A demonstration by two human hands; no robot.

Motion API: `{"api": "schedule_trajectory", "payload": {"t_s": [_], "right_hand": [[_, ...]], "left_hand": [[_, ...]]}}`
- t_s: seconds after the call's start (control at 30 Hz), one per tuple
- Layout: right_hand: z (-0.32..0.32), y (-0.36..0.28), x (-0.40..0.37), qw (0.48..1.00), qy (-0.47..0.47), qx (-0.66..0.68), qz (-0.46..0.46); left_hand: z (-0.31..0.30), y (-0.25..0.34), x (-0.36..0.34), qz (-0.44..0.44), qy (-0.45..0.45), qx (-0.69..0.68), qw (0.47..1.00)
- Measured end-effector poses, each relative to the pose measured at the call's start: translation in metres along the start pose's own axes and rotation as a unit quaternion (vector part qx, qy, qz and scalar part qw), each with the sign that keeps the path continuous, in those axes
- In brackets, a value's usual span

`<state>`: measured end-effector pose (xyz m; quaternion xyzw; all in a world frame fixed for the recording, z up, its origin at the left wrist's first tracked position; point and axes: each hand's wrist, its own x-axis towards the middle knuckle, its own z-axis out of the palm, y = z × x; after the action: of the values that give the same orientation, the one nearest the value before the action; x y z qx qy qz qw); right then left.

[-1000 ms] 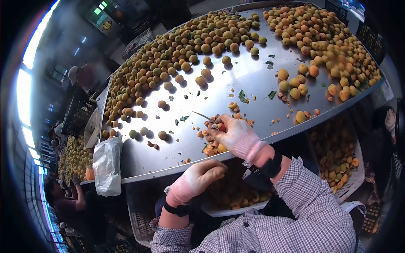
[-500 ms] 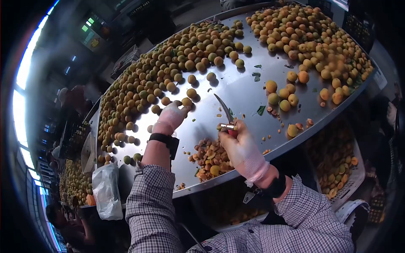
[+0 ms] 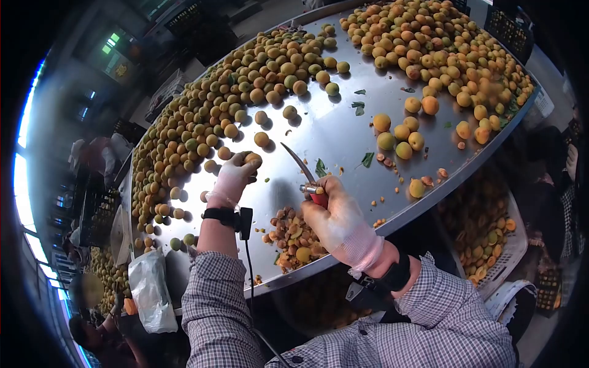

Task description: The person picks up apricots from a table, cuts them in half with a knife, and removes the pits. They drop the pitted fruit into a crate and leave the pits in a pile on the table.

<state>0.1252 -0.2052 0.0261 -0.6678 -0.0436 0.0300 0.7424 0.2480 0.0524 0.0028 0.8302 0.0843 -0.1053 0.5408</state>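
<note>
Smooth, glaring sheet metal tops the table (image 3: 331, 116) before you, in a dim hall. One round, firm-looking fruit (image 3: 253, 159) is at the fingertips of your left hand (image 3: 230, 180), over the table's left half, its grip closed on it. Your right hand (image 3: 336, 224) has its grip wrapped snugly round the red handle of a slim, curved knife (image 3: 297, 161), blade clear of the fruit. Below your hands, by the near edge, sits a rough mound of brown stones and moist orange scraps (image 3: 291, 236). Some sorting through looks done: split fruit (image 3: 485, 248) fills part of a pale slatted crate (image 3: 504, 265) below the near edge. Far more seems left, whole, in the greenish-gold left heap (image 3: 202, 126) and the oranger right heap (image 3: 429, 49). Crinkled plastic (image 3: 151, 294) drapes the near left corner
</note>
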Motion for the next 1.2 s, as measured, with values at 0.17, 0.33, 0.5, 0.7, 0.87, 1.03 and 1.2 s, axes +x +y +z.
{"api": "schedule_trajectory", "payload": {"t_s": [0.17,0.33,0.5,0.7,0.87,1.03,1.2], "right_hand": [[0.001,-0.015,-0.019,0.994,-0.106,0.005,0.03],[0.019,0.01,-0.044,0.979,-0.19,-0.054,-0.048],[0.024,0.013,-0.058,0.962,-0.216,-0.152,-0.07],[0.029,0.016,-0.055,0.952,-0.221,-0.205,-0.052],[0.031,0.02,-0.052,0.937,-0.218,-0.268,-0.055],[0.029,0.025,-0.054,0.944,-0.218,-0.236,-0.071],[0.024,0.022,-0.056,0.943,-0.211,-0.246,-0.07]], "left_hand": [[0.021,0.025,-0.143,0.057,-0.045,-0.306,0.949],[0.057,-0.022,-0.214,0.047,-0.006,-0.507,0.861],[0.079,-0.042,-0.225,0.066,0.038,-0.489,0.869],[0.085,-0.05,-0.219,0.047,0.011,-0.513,0.857],[0.088,-0.043,-0.223,0.062,0.011,-0.512,0.857],[0.089,-0.043,-0.228,0.06,0.012,-0.505,0.861],[0.092,-0.039,-0.229,0.048,-0.006,-0.535,0.843]]}}
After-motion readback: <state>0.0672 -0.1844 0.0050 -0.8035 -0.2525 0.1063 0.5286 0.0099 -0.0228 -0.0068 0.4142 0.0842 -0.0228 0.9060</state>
